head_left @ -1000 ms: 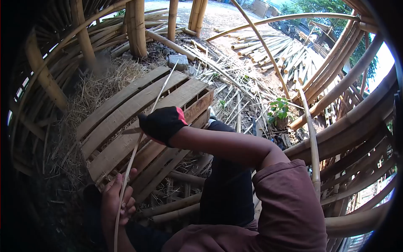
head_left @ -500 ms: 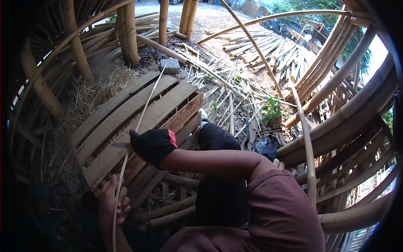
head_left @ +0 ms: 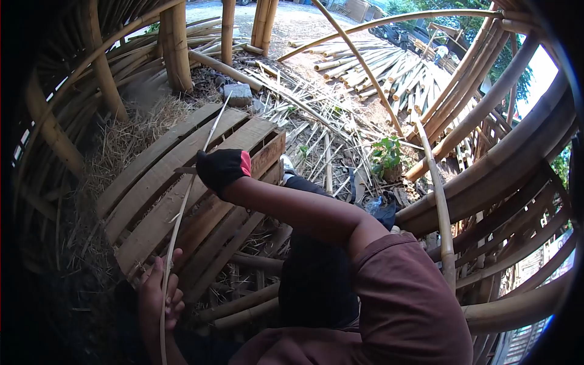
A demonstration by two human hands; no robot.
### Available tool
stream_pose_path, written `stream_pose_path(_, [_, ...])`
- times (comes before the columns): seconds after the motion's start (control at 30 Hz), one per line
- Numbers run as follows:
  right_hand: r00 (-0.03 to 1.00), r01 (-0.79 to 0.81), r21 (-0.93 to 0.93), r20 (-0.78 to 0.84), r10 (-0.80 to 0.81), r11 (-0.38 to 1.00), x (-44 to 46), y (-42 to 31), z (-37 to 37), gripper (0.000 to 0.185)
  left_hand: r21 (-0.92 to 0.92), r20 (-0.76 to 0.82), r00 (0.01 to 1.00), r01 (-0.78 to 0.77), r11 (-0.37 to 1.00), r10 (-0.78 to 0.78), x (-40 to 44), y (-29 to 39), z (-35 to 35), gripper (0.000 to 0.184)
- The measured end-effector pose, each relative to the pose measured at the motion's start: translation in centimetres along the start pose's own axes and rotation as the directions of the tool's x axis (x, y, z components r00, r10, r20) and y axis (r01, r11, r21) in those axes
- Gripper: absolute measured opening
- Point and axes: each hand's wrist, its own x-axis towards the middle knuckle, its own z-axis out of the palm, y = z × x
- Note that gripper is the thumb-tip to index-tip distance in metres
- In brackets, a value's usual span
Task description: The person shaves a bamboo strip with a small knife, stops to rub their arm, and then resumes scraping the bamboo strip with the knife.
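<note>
A long thin bamboo strip (head_left: pixel 179 220) runs over the slatted wooden pallet (head_left: pixel 149 159) from its far edge down past my left hand. My left hand (head_left: pixel 160 293), bare, has its fingers curled round the strip near the pallet's near corner. Further up, my right hand (head_left: pixel 220 173) wears a black and red glove and is closed on the handle of a knife. The knife's blade (head_left: pixel 185 170) points left and crosses the strip. The glove hides the handle and most of the fingers.
A grey block (head_left: pixel 238 94) lies beyond the pallet. Dry straw (head_left: pixel 131 131) covers the ground at left. Bamboo posts (head_left: pixel 174 48) and curved poles (head_left: pixel 486 182) surround the spot. Cut bamboo poles (head_left: pixel 371 67) are piled farther back, and a green plant (head_left: pixel 386 154) stands at right.
My right hand first came down along the strip towards my left hand, then went back up it with the knife. My left hand stays closed round the strip. The view has shifted slightly.
</note>
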Motion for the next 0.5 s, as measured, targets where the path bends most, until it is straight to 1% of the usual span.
stream_pose_path(0.07, [1.0,0.017,-0.016,-0.026,-0.018,1.0,-2.5,-2.3,-0.2,0.039,0.058,-0.04,0.999,-0.003,0.998,0.005,-0.1,0.5,0.6,0.049])
stream_pose_path(0.1, [0.993,0.11,-0.002,0.038,-0.11,0.994,-5.2,-5.0,-2.2,0.036,0.05,-0.04,0.999,-0.014,0.999,0.016,0.1,0.4,0.5,0.049])
stream_pose_path(0.13, [0.98,0.104,0.075,0.161,-0.115,0.992,-6.6,-6.9,-3.2,0.033,0.042,-0.105,0.995,0.005,0.999,-0.001,0.1,0.1,0.2,0.048])
stream_pose_path(0.17, [0.964,0.166,0.064,0.201,-0.175,0.984,-6.4,-6.9,-3.6,0.033,0.036,-0.168,0.986,0.025,0.999,-0.019,0.1,-0.2,-0.1,0.048])
stream_pose_path(0.2, [0.942,0.226,0.056,0.242,-0.233,0.973,-5.8,-6.6,-4.0,0.032,0.036,-0.173,0.985,0.026,0.999,-0.019,0.1,-0.2,-0.3,0.048])
stream_pose_path(0.27, [0.979,0.063,0.044,0.191,-0.071,0.997,-3.0,-4.4,-3.7,0.032,-0.019,-0.015,1.0,0.002,1.0,-0.002,0.1,0.1,-0.5,0.046])
stream_pose_path(0.3, [0.985,0.017,0.022,0.169,-0.02,1.0,-0.8,-2.3,-1.8,0.029,-0.021,-0.017,1.0,-0.002,1.0,0.001,-0.1,0.1,-0.3,0.046])
stream_pose_path(0.33, [0.997,-0.051,-0.029,0.053,0.053,0.998,-0.4,-2.3,-1.7,0.03,0.009,-0.021,1.0,-0.003,1.0,0.003,-0.4,0.2,0.1,0.046])
stream_pose_path(0.37, [0.998,-0.004,-0.037,0.061,0.006,0.999,-1.5,-2.8,-1.1,0.032,0.039,-0.021,1.0,-0.009,0.999,0.009,-0.4,0.4,0.3,0.046])
stream_pose_path(0.4, [0.997,0.046,-0.047,0.071,-0.043,0.998,-4.2,-4.9,-2.7,0.033,0.035,-0.02,1.0,-0.016,0.999,0.017,-0.2,0.4,0.3,0.046])
stream_pose_path(0.43, [0.988,0.13,0.03,0.076,-0.132,0.991,-6.7,-6.8,-4.0,0.037,0.042,-0.11,0.994,0.005,0.999,0.0,-0.2,0.2,0.2,0.047])
stream_pose_path(0.47, [0.965,0.109,0.074,0.231,-0.124,0.991,-7.2,-7.9,-4.3,0.035,0.049,-0.199,0.98,0.031,0.998,-0.021,-0.1,0.1,0.1,0.047])
stream_pose_path(0.5, [0.953,0.166,0.059,0.246,-0.176,0.984,-6.7,-7.7,-5.1,0.036,0.046,-0.202,0.979,0.034,0.998,-0.024,-0.1,0.1,-0.1,0.047])
